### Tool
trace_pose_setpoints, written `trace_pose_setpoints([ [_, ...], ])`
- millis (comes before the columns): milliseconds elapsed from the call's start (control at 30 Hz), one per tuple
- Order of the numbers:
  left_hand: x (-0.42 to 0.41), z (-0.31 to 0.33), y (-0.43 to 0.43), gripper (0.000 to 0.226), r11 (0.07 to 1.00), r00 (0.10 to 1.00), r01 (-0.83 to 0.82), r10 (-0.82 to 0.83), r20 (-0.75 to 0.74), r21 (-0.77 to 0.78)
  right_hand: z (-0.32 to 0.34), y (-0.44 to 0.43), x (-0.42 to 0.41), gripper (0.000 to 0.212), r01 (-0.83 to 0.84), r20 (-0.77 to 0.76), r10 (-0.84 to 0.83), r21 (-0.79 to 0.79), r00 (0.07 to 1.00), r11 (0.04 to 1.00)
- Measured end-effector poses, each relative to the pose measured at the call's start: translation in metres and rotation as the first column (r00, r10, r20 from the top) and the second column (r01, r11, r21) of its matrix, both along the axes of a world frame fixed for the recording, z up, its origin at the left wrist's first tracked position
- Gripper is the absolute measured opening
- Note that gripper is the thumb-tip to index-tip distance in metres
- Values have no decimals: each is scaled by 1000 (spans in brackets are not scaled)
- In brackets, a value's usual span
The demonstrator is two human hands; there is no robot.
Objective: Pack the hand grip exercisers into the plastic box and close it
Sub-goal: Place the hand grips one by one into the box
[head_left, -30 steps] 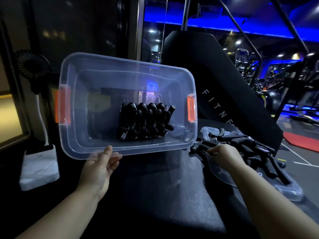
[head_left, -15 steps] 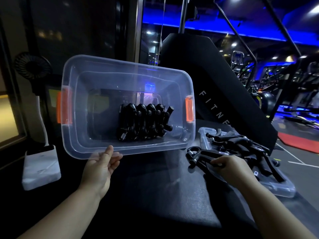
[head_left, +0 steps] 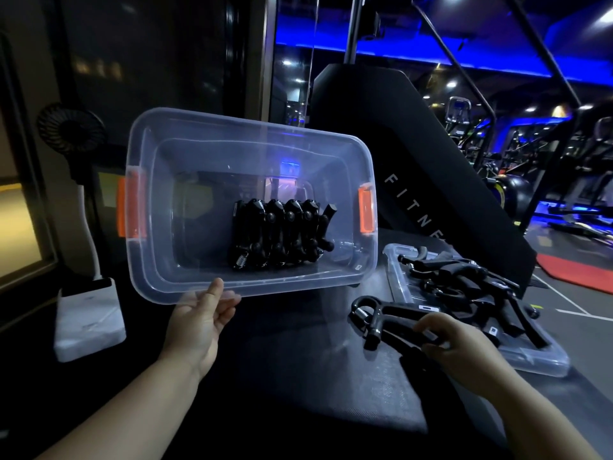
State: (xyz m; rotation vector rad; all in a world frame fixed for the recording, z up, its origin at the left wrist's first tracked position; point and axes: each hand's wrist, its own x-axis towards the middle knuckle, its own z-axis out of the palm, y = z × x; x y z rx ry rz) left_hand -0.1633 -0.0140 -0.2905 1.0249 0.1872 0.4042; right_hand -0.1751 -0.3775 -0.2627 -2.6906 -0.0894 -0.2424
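The clear plastic box with orange latches is tilted open-side toward the camera, a row of black exercisers packed inside. The left hand grips its near rim. The right hand grips another black exerciser beside the lid, where more are piled.

The left hand holds the clear plastic box by its near rim, tilted so the opening faces the camera. A row of exercisers sits packed inside the box. To its right, the right hand grips one hand grip exerciser. Just beyond, a pile of exercisers lies on the lid, which rests on the worktop.
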Motion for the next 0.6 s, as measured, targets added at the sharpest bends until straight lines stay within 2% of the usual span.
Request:
trace_pose_setpoints([
  [267,-2,1,0,19,1000,1000,3,-3,-2,-9,-6,-4,-7,57,-64,-14,66,135,998,989],
  [600,-4,3,-1,18,1000,1000,1,-1,-1,-19,-15,-12,-14,59,-141,-63,161,252,985,957],
])
